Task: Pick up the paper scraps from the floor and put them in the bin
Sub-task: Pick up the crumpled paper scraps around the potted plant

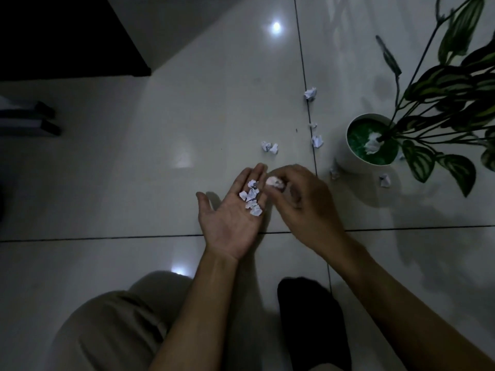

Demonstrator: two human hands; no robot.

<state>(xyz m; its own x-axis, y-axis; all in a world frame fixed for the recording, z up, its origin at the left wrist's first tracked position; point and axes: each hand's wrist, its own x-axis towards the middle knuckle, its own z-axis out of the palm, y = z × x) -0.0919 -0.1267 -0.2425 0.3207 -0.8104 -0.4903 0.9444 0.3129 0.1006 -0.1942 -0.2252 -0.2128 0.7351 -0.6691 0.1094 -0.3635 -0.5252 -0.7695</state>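
At frame centre, the left hand (232, 210) lies open, palm up, cradling small paper scraps (251, 197); the right hand (300, 199) pinches 1 crumpled scrap (274, 182) beside it.

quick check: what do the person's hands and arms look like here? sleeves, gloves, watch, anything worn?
Both hands are bare: the left hand and the right hand wear no gloves, and no rings show, though the picture is dim. Both forearms are uncovered as far as the frame reaches: no sleeves, watch or wristband in view.
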